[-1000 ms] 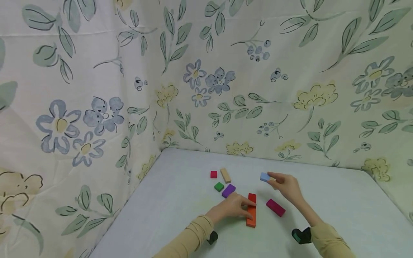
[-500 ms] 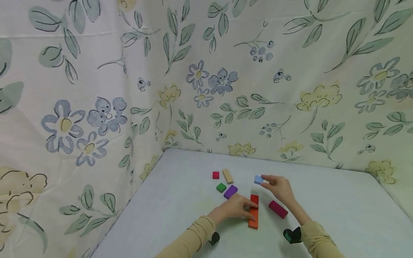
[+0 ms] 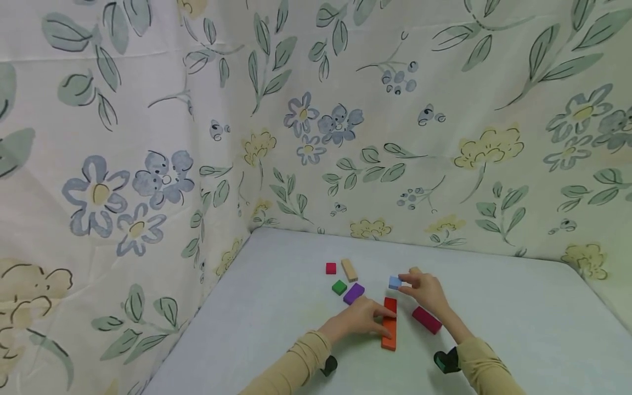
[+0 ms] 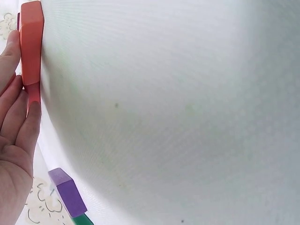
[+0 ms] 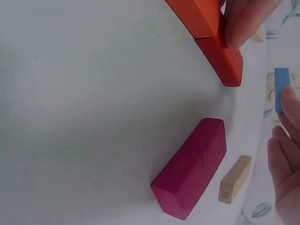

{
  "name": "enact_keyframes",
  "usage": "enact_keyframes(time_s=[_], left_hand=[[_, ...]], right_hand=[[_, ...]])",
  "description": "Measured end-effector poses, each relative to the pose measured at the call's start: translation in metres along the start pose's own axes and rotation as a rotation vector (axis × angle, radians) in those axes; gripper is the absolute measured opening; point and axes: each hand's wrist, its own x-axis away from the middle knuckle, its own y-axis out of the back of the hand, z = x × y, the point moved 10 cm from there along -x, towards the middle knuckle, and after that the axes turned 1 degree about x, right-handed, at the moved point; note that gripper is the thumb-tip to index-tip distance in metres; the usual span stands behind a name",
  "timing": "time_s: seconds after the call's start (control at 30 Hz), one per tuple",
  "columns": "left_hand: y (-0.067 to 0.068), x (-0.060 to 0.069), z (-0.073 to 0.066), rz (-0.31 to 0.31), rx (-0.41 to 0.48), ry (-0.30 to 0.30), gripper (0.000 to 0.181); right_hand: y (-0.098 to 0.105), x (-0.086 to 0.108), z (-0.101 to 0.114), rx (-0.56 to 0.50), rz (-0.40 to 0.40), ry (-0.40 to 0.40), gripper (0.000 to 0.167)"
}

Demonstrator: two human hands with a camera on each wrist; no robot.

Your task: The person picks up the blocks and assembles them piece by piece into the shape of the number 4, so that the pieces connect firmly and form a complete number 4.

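Observation:
My left hand (image 3: 359, 318) rests on two blocks set end to end, its thumb on the orange block (image 3: 389, 336) and a finger on the red block (image 3: 390, 304). In the left wrist view that hand lies along the side of the orange block (image 4: 32, 44). Just beyond the red block, my right hand (image 3: 428, 293) pinches a light blue block (image 3: 395, 282) between thumb and fingers. The right wrist view shows this blue block (image 5: 281, 89) held above the table, apart from the red block (image 5: 224, 58).
A crimson block (image 3: 427, 320) lies right of the row, with a wooden block (image 3: 415, 270) behind the right hand. Left of the row lie a purple block (image 3: 354, 294), green block (image 3: 339, 287), small red cube (image 3: 331, 268) and another wooden block (image 3: 349, 270). Floral cloth (image 3: 276, 181) surrounds the white table.
The right hand has carried the light blue block leftward, then lower and nearer the red block. The wooden block behind that hand now shows. The left hand stays on the row; the view shifts slightly.

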Motion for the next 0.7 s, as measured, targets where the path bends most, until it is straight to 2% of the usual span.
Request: enact_keyframes(time_s=[0.43, 0.7], left_hand=[[0.002, 0.000, -0.005, 0.003, -0.017, -0.040, 0.043], [0.001, -0.001, -0.005, 0.004, -0.053, -0.043, 0.043]], right_hand=[[-0.022, -0.002, -0.011, -0.021, 0.059, -0.069, 0.029], [-0.021, -0.002, -0.005, 0.031, 0.023, -0.019, 0.025]])
